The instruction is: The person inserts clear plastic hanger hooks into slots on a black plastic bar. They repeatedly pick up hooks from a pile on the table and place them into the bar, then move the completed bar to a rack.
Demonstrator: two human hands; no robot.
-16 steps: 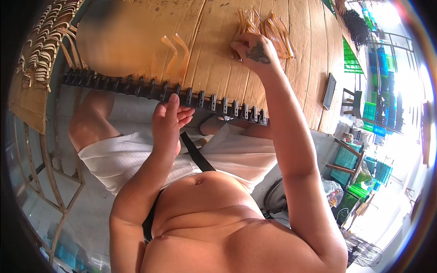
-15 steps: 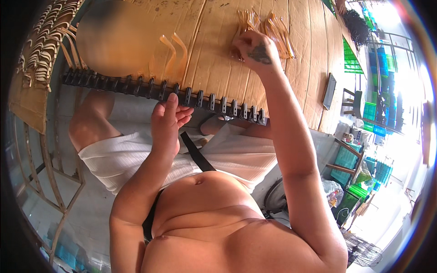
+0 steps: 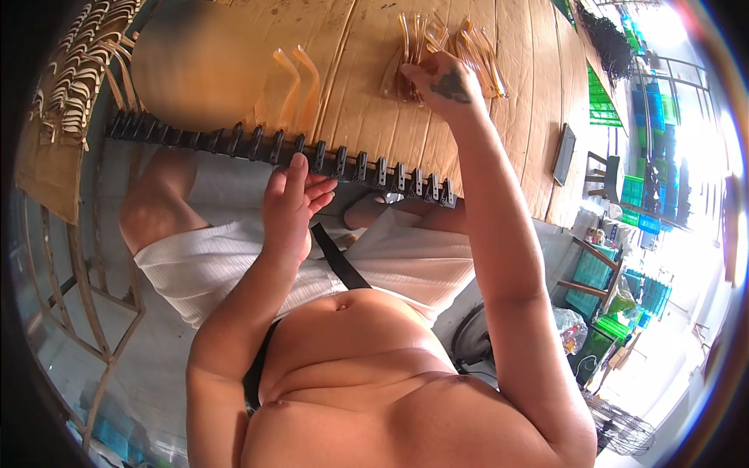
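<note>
Amber plastic strips (image 3: 449, 47) lie in a loose pile at 1 o'clock on the cardboard-topped bench (image 3: 367, 101), and my right hand (image 3: 437, 78) has its grip pinched on one or two at the near edge of the pile. I judge them light, thin, springy and slick — best taken near one end. My left hand (image 3: 290, 204) hangs half open and empty, just below the row of black clips (image 3: 312, 156). Two curved strips (image 3: 296, 86) stand clamped at 11 o'clock.
</note>
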